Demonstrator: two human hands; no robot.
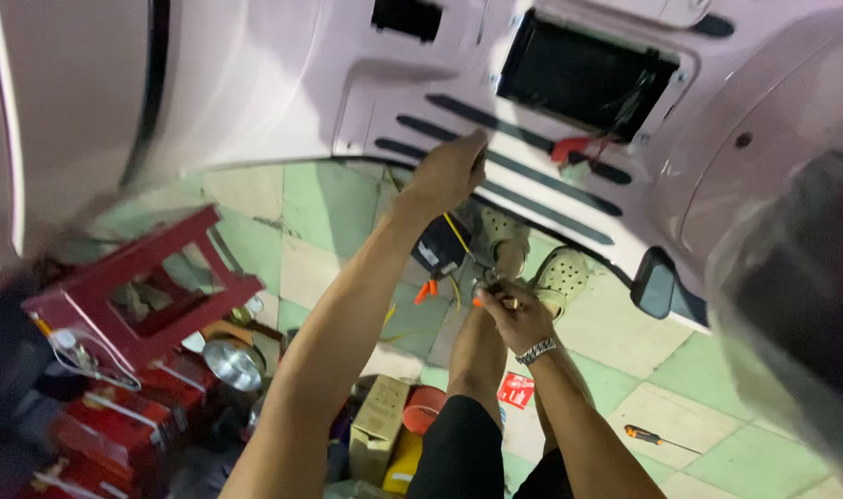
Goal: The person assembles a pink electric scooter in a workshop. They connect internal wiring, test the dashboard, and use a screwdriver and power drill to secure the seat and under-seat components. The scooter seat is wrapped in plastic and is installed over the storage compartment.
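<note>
- My left hand (451, 171) is raised against the underside of the pale pink scooter body panel (283, 83), fingers curled shut on something thin at the edge of the dark ribbed slots (495, 162); I cannot make out what it pinches, though a yellow wire (457, 233) runs down from just under it.
- I hold that hand high so the panel edge and the wire stay up and out of the way while the lower hand is busy.
- My right hand (514, 314), wristwatch (536, 350) on the wrist, is closed around a small tool with orange handles (428, 289), just above my knee and near the wire's lower end.
- A small black box (440, 245) hangs between the two hands, close to the yellow wire.
- Above, a rectangular opening (583, 79) in the panel shows dark inside, with a red connector (569, 148) and thin leads dangling from its lower edge.
- My feet in pale perforated clogs (560, 277) rest on the green and cream tiled floor (680, 370).
- A small brown cardboard box (377, 427) stands by my left leg, a yellow package (403, 462) touching it, a round orange tub (424, 407) just behind.
- A red square packet (516, 389) lies flat on the tiles beside my knee.
- An orange-handled screwdriver (653, 436) lies well apart to the right; a red stool (144, 286) stands to the left.
</note>
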